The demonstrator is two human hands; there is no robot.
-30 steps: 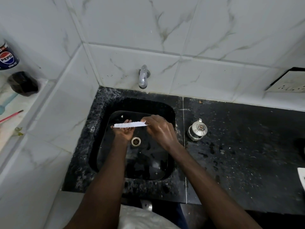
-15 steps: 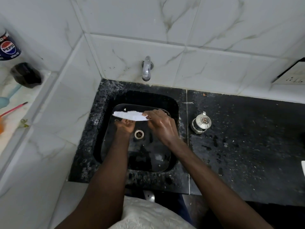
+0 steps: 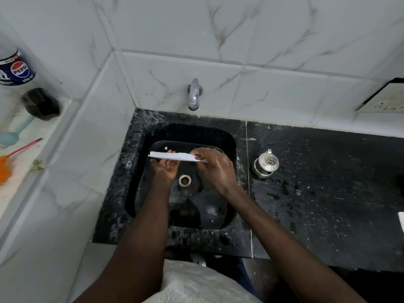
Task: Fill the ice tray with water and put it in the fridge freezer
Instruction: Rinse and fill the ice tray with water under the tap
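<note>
The right hand [image 3: 215,169] pinches the right end of the white ice tray [image 3: 172,156], thumb and fingers curled over its edge, so that grip is closed on the tray. The left hand [image 3: 166,169] lies palm up under the tray's left half, its fingertips [image 3: 171,152] curling up over the far edge, a second grip on the same tray. The tray is seen nearly edge-on as a thin white strip, held level and lifted clear of the basin floor; whether its cells hold water cannot be told.

It hangs over the far part of the black sink [image 3: 229,136], above and just behind the round drain [image 3: 185,180]. The chrome tap [image 3: 194,95] juts from the marbled white wall tile directly behind the tray.

To the right of the sink, a small round metal piece [image 3: 265,164] sits on the speckled black counter [image 3: 328,193], which is dotted with wet spots. A socket plate [image 3: 384,99] is set in the wall at far right.

On the left, a pale ledge [image 3: 15,193] carries a Pepsi bottle [image 3: 16,68], a dark lump [image 3: 40,103], a light blue spoon [image 3: 13,134] and a thin red stick [image 3: 26,146].
</note>
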